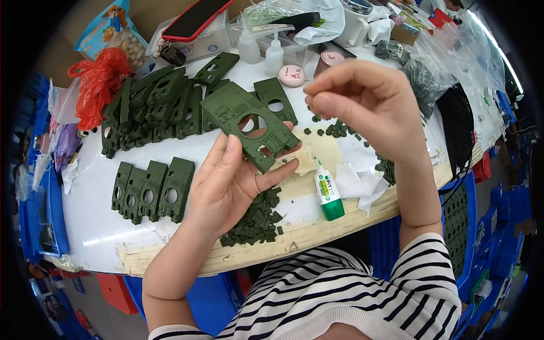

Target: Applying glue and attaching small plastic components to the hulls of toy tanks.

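Note:
My left hand (224,178) holds a dark green plastic tank hull top (235,110) with a large round hole, tilted above the table. The thumb lies along its near edge and the fingers are behind it. Raised to the right of this part, my right hand (368,105) is closed in a pinch. A dark speck shows by its fingertips, too small to make out. Under the hands lie small loose green pieces (252,221) in a heap, with another scatter of small green pieces (339,130) farther back. A white glue bottle with a green cap (327,192) lies between them.
Several green hull tops (150,190) stand in a row at left, behind them a larger pile (161,102). White tissue (362,184) lies beside the glue. Squeeze bottles (274,56), a round pink tin (292,75), a red bag (102,85) and a phone (195,20) line the back.

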Motion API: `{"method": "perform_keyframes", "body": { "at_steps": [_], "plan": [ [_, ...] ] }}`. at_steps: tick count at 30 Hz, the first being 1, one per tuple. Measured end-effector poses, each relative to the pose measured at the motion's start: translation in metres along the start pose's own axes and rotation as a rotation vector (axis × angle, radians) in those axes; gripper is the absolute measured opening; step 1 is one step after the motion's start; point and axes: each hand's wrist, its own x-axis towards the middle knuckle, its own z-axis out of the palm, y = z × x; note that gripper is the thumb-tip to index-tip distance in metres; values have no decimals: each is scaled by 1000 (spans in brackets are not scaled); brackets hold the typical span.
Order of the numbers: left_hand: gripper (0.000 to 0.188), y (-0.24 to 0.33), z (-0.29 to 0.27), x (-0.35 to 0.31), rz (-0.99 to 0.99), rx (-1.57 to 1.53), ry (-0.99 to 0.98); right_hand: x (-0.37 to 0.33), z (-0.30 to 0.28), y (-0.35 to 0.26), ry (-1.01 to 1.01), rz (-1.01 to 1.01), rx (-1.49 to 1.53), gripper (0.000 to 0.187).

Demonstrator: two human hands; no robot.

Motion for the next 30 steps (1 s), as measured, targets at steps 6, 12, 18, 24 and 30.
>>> {"method": "perform_keyframes", "body": {
  "at_steps": [6,12,18,24,30],
  "plan": [
    [53,-5,-4,-3,-8,33,1,-15,11,3,-42,246,255,16],
    [48,-9,-9,0,23,48,-35,-12,5,11,-27,426,354,16],
    [46,-10,-10,-1,30,68,-50,-17,7,14,-66,361,289,15],
    [54,-13,-7,-1,56,174,-8,-22,17,11,-82,190,102,10],
    [54,-14,-7,-4,62,175,-31,-23,25,12,-97,37,-214,9]
  ]
}}
